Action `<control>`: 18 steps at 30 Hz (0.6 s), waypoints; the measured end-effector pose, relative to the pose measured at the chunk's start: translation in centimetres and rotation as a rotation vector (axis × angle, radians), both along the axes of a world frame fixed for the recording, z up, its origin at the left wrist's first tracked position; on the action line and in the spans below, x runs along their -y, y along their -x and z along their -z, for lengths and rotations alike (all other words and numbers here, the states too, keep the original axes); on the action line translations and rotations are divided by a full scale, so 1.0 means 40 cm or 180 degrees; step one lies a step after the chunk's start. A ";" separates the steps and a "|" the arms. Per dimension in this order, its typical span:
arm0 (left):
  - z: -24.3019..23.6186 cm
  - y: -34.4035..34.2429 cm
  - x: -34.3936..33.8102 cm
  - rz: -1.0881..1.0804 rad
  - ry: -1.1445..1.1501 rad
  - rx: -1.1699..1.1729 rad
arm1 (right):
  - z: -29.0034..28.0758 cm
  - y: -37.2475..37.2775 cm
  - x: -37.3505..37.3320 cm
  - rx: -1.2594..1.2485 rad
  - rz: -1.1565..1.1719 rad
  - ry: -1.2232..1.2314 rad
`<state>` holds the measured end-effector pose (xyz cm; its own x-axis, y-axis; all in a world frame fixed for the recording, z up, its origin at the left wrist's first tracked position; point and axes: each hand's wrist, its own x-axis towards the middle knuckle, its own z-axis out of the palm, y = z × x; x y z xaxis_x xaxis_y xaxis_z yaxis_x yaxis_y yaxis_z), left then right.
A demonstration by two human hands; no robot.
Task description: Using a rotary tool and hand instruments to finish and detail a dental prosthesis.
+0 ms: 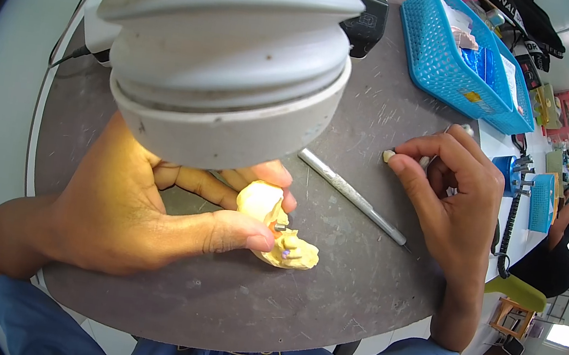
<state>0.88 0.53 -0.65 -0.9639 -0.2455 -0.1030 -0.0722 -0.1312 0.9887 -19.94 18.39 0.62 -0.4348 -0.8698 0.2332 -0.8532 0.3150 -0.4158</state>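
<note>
My left hand (172, 213) grips a yellowish dental plaster model (295, 252) between thumb and fingers, under a bright light. A small metal-coloured post (280, 227) shows on the model beside my thumb tip, and a purple mark lies on one of its teeth. Off to the right, my right hand (453, 182) pinches a small cream-coloured dental crown (388, 156) between thumb and index finger. Another pale piece shows partly behind those fingers; I cannot make out what it is. Between my hands a silver knurled-handled scalpel-like tool (354, 196) lies on the grey table, its thin point toward the lower right.
A ribbed white suction hose (228, 62) with a round mouth hangs over my left hand and hides part of it. Blue plastic baskets (449, 73) with packets stand at the upper right. A blue holder with burs (508, 174) is beyond my right hand. A person (554, 256) sits farther right.
</note>
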 end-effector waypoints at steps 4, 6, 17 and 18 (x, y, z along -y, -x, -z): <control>0.003 -0.001 0.000 -0.0029 0.0009 -0.0018 | 0.016 0.001 0.001 0.0244 -0.0180 0.0153; 0.002 -0.004 0.000 -0.0013 -0.0029 -0.0069 | 0.008 -0.007 -0.004 0.0289 -0.0161 0.0142; 0.015 -0.002 0.018 0.0253 0.0324 -0.0179 | -0.010 -0.025 -0.007 0.0357 -0.0191 -0.0236; 0.020 0.003 0.015 0.0213 0.0181 -0.0257 | -0.004 -0.016 -0.016 0.0105 -0.0216 -0.0236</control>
